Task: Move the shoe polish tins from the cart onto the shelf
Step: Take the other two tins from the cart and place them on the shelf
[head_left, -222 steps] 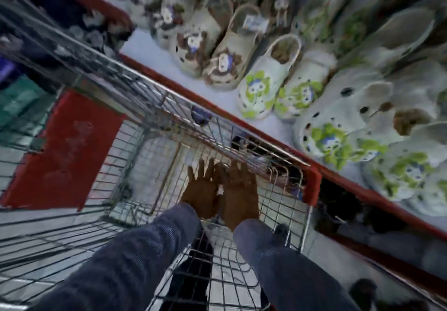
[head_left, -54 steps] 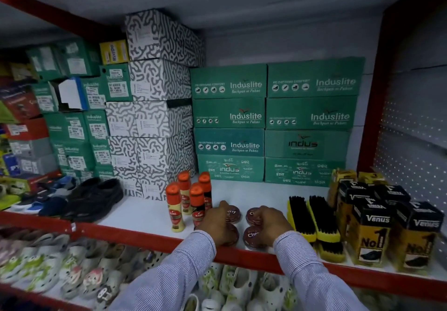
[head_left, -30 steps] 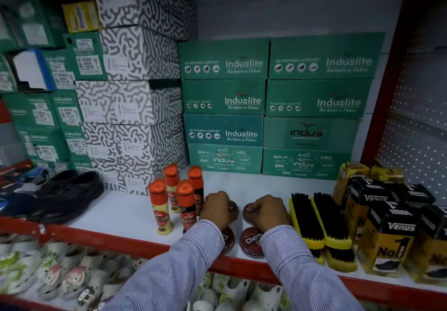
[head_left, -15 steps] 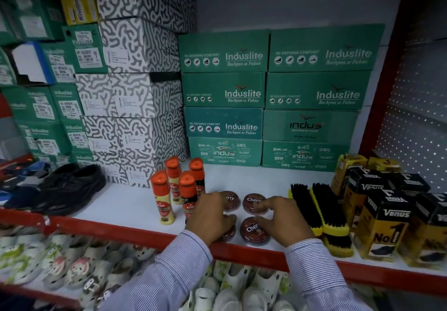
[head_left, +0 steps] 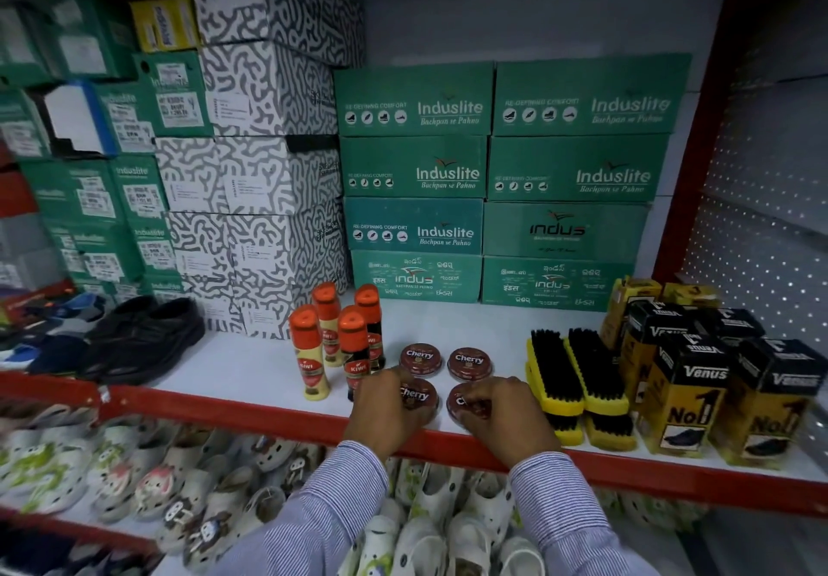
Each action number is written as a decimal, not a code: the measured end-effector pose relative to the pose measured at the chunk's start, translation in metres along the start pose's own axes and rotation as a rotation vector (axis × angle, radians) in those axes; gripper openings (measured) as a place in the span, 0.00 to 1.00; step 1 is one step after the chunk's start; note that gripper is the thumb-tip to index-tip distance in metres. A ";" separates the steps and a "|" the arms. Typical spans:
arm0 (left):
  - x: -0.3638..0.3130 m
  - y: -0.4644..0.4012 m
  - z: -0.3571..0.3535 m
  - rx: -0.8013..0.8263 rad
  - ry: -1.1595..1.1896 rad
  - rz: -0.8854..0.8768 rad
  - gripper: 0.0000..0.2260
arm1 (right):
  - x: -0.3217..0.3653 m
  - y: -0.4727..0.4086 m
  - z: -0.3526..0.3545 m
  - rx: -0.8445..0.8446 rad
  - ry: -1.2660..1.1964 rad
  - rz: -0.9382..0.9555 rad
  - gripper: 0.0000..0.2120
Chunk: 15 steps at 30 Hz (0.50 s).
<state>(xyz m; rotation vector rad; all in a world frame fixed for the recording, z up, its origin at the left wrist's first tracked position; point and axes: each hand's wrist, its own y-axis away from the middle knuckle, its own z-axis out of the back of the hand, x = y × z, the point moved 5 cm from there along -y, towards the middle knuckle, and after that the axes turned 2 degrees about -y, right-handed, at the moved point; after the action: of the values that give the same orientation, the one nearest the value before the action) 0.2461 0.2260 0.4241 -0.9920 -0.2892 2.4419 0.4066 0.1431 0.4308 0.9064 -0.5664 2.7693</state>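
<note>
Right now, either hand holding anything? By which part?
Left hand rests on the front-left round brown Cherry polish tin, fingers at its left rim; right hand likewise on the front-right tin. Neither tin is lifted.

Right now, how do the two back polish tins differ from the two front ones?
The back tins lie free, lids fully readable; the front tins sit nearer the shelf edge, partly covered by the left hand and right hand. All four are round, brown and flat.

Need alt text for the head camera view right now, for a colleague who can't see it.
Both hands, left hand and right hand, rest on the two front Cherry polish tins of four on a white shelf, between Kiwi polish bottles and shoe brushes.
</note>
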 end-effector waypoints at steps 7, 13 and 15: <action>0.001 0.000 -0.006 0.040 0.033 -0.015 0.07 | -0.003 -0.001 -0.006 -0.040 0.071 -0.059 0.11; 0.005 -0.002 -0.006 0.090 0.064 0.032 0.09 | -0.007 -0.004 -0.008 0.029 0.070 -0.059 0.14; 0.006 -0.002 -0.007 0.087 0.086 0.034 0.10 | -0.008 -0.005 -0.009 0.038 0.079 -0.051 0.14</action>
<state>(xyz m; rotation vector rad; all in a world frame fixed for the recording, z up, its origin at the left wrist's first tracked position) 0.2479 0.2307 0.4163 -1.0682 -0.1373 2.4121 0.4097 0.1511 0.4211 0.8030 -0.4732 2.7642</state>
